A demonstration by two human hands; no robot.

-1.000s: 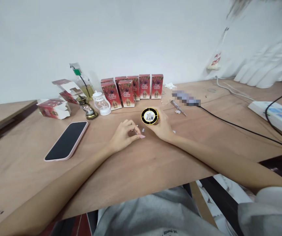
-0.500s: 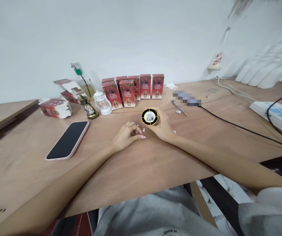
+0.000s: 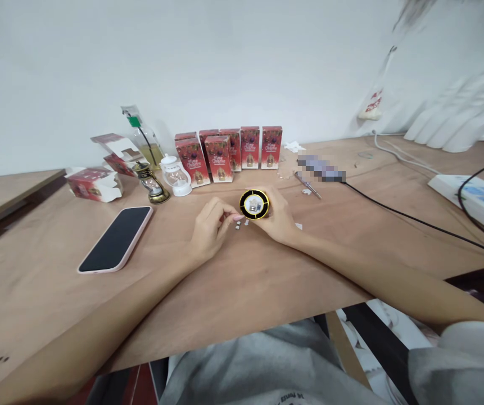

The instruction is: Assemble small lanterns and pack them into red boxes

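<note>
My right hand is wrapped round a small lantern, whose round underside faces me. That underside has a black ring with yellow edges and a white middle with small metal parts; the lantern's body is hidden. My left hand is closed in a pinch, its fingertips at the left edge of the underside. Whatever may be between those fingertips is too small to make out. Just below them, a small dark-and-white piece lies on the table beside a white scrap.
A black-and-gold lantern and a white lantern stand left of several red boxes. An opened box and a bottle are behind. A phone lies left; a screwdriver and power strip lie right.
My left hand has risen from the table to the lantern's edge, its fingers now pinched together. The lantern in my right hand has shifted slightly left and down.
</note>
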